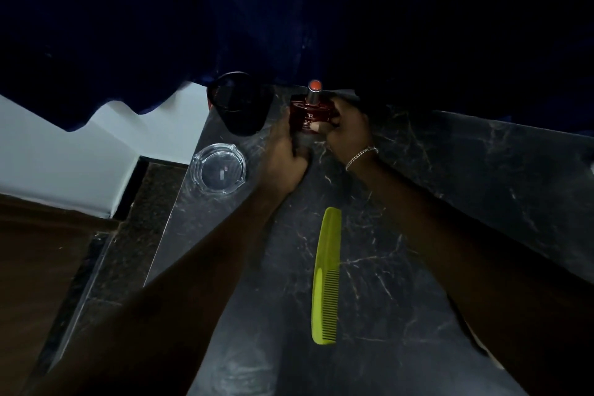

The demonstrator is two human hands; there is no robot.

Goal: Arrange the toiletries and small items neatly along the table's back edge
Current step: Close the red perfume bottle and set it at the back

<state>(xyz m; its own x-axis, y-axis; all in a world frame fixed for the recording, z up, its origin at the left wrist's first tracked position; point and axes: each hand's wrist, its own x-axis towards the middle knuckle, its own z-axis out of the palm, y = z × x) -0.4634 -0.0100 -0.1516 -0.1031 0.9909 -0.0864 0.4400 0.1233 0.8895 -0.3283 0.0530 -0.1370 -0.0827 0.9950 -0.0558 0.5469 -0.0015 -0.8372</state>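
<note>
Both hands, left (283, 154) and right (348, 130), wrapped around dark red glass perfume bottle (310, 114), black cup (239, 103) just beside it, lime-green plastic comb (326, 276) nearer the person on the counter (466, 170)

Looks like a bedroom or hotel room, pretty dim

Dark marble-look desk (450, 170) under a navy curtain (289, 26), with a perfume bottle (310, 116), green comb (326, 276), glass ashtray (218, 169) and black cup (239, 104) on it.

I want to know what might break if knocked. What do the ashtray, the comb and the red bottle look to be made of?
The ashtray looks like clear glass: see-through, thick rim, bright glints. The comb looks like matte lime-green plastic, moulded in one piece with its teeth. The red bottle, held by both hands, seems glossy dark red glass, though plastic cannot be ruled out; its neck looks metallic.
</note>
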